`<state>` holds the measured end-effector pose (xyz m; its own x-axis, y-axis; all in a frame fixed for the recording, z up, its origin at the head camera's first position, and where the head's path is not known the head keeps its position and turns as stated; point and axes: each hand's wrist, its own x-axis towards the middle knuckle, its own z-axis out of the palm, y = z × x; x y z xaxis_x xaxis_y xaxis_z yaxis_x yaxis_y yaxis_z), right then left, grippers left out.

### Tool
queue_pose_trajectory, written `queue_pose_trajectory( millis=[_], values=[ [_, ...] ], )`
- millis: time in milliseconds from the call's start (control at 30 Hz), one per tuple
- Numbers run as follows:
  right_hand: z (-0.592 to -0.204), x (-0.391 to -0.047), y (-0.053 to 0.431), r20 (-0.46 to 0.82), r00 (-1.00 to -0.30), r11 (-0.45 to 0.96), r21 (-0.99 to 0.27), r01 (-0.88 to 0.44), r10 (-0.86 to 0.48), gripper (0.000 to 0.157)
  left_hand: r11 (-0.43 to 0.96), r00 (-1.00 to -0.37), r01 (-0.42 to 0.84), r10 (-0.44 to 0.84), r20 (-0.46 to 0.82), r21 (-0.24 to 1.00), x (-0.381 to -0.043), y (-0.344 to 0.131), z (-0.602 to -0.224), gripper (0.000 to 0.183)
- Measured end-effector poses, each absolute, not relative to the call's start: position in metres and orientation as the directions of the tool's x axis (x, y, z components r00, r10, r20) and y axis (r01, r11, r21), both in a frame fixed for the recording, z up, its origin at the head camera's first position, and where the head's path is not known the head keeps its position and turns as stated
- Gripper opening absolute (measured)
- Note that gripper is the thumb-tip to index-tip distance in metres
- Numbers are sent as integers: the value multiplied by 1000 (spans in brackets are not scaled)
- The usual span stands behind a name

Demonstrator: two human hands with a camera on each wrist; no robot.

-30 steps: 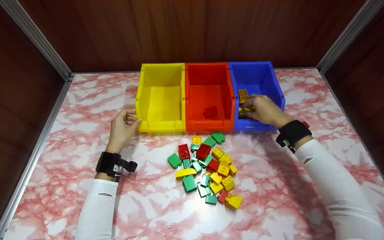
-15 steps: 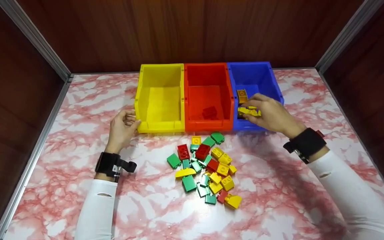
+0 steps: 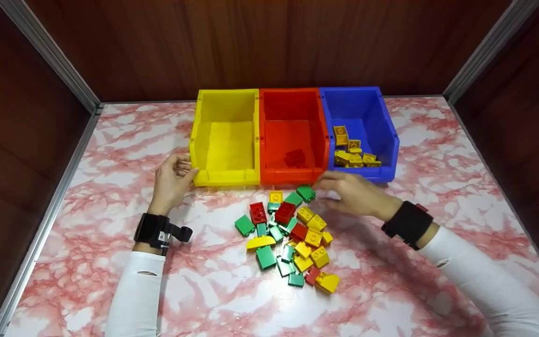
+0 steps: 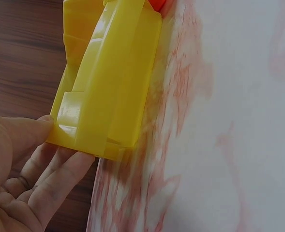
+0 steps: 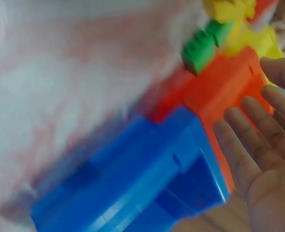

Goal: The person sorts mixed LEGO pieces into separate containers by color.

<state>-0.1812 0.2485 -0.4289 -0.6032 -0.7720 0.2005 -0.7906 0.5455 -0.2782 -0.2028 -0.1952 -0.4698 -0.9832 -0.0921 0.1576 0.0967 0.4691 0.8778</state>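
Observation:
My left hand (image 3: 172, 184) holds the front left corner of the yellow bin (image 3: 232, 177). In the left wrist view its thumb lies against the bin's corner, and the other fingers touch the side. My right hand (image 3: 358, 194) is held in front of the blue bin (image 3: 363, 175), fingers extended and holding nothing. Its fingertips are close to a green brick (image 3: 306, 193) at the back of the loose pile. In the right wrist view the palm and spread fingers are plain. Several yellow bricks (image 3: 355, 160) lie inside the blue bin.
Between the yellow and blue bins stands a red bin (image 3: 294, 177) with red bricks (image 3: 295, 157) inside. In front lies a mixed pile with a red brick (image 3: 258, 213), a green brick (image 3: 265, 257) and a yellow sloped brick (image 3: 328, 283). Dark wood-look walls (image 3: 269, 47) enclose the marbled table.
My right hand has let go of yellow bricks in the blue bin and come out, over its front edge towards the pile. The left hand stays at the yellow bin's corner.

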Motion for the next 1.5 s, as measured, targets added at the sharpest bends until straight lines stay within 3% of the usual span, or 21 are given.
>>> queue_pose_trajectory(
  millis=[167, 400, 1300, 1500],
  values=[
    [-446, -181, 243, 150, -583, 524, -303, -796, -799, 33, 470, -982, 103, -93, 165, 877, -202, -194, -469, 27],
    [-453, -181, 240, 93, -607, 553, -323, -768, -789, 31, 457, -979, 104, -110, 172, 883, -203, -194, -471, 25],
    [-449, -143, 282, 105, -659, 619, -260, -741, -745, 36, 490, -985, 69, -106, 138, 869, -202, -195, -470, 26],
    [-444, -150, 269, 63, -738, 704, -255, -662, -671, 50, 496, -986, 59, -104, 127, 866, -202, -194, -470, 26]
  ],
)
